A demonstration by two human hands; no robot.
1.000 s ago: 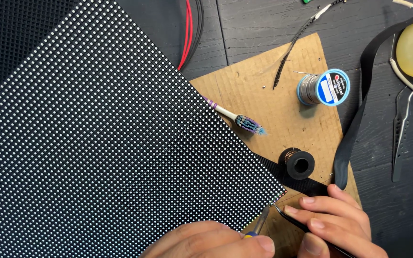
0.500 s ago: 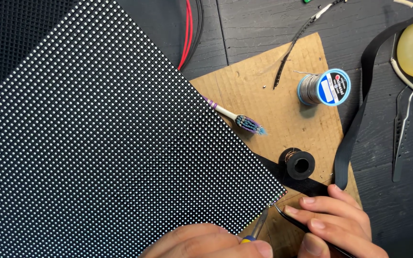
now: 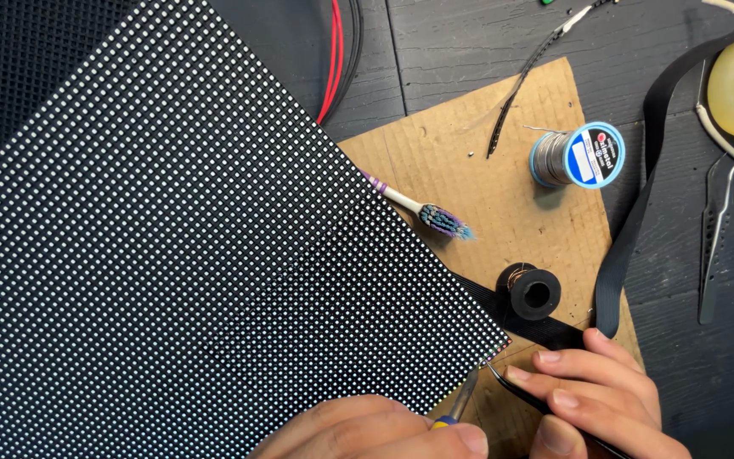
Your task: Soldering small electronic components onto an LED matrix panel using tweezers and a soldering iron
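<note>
Left hand (image 3: 375, 429) cropped, fingers gripping soldering iron (image 3: 462, 399), right hand (image 3: 596, 399) pinching tweezers (image 3: 520, 393)

Both hands (image 3: 486, 421) hold an iron (image 3: 460, 401) and tweezers (image 3: 524, 393) at the panel (image 3: 189, 280) corner.

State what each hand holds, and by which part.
Left hand: soldering iron, by its handle. Right hand: black tweezers, pinched along the shaft.

toothbrush (image 3: 422, 208) handle hidden under dotted panel (image 3: 197, 280)
</note>
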